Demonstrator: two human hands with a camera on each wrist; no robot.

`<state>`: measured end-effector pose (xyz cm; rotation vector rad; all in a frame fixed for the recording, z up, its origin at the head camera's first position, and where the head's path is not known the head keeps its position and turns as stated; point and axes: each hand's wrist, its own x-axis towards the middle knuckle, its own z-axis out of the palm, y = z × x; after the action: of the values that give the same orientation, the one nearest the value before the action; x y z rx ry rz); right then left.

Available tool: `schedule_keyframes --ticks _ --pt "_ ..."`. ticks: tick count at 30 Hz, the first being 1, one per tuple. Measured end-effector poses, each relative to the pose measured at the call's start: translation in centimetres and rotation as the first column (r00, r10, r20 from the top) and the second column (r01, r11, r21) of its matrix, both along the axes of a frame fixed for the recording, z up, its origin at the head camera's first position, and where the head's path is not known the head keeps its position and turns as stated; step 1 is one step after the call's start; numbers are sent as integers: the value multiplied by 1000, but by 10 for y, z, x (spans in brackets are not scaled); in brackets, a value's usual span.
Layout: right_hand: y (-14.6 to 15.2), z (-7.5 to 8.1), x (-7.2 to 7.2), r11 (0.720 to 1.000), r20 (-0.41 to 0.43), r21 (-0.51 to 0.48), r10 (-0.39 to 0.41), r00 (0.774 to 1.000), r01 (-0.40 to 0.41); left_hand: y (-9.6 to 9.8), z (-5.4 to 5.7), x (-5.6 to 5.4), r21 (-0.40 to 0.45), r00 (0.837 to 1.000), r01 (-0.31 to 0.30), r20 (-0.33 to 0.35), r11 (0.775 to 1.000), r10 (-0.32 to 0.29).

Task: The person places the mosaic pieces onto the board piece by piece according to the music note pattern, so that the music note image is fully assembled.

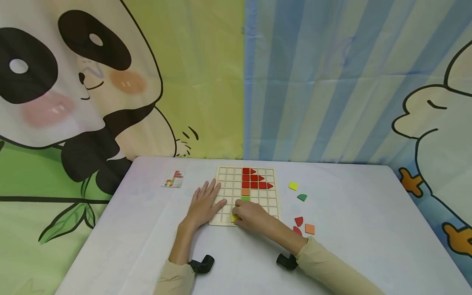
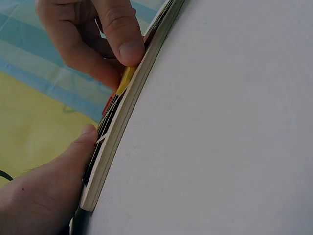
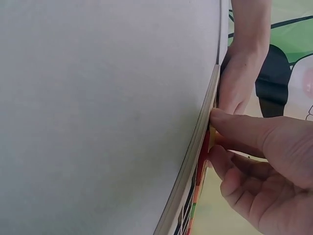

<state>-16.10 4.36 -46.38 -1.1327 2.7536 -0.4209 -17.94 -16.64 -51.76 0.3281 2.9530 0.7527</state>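
Observation:
My right hand [image 1: 254, 218] pinches a yellow tile [image 2: 126, 80] between thumb and fingers, low on the wooden grid board [image 1: 225, 191]. In the right wrist view, the thumb and fingertips sit right at the board's near edge, partly covering the tile. My left hand [image 1: 204, 203] rests with spread, straight fingers along the board's left side. Red tiles [image 1: 246, 178] form three rows ending in points at the upper right of the grid. Below them in one column come an orange tile [image 1: 245, 192] and a green tile [image 1: 245, 198], the green partly covered by my right hand.
A small pattern card [image 1: 173, 179] lies left of the board. To the right are a loose yellow square [image 1: 293, 186], a green quarter-round piece [image 1: 302, 197], two red pieces [image 1: 298, 221] and an orange square [image 1: 309, 228]. A printed curtain [image 1: 317, 82] hangs behind the white table [image 1: 368, 229].

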Motion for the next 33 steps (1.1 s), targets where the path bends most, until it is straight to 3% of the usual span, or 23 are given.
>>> schedule_keyframes --ticks 8,16,20,23,28,33 --pt "8 3 10 999 -7 -39 4 1000 -4 0 -3 2 9 1000 3 -3 1000 -3" --pt "48 18 48 999 -6 4 34 999 -34 2 -3 0 17 1000 2 2 1000 -2" --pt "78 19 67 1000 15 16 23 1000 -24 1 -1 -2 23 1000 1 -4 1000 -1" --pt "99 17 75 1000 -15 -2 8 1000 -8 -1 0 -2 25 1000 7 0 1000 -7" --pt "127 14 77 998 -48 -51 -29 998 26 -2 -1 -1 35 1000 13 2 999 -13" --pt "142 19 63 994 -13 -43 -99 995 98 -1 -3 -1 38 1000 8 -2 999 -8"
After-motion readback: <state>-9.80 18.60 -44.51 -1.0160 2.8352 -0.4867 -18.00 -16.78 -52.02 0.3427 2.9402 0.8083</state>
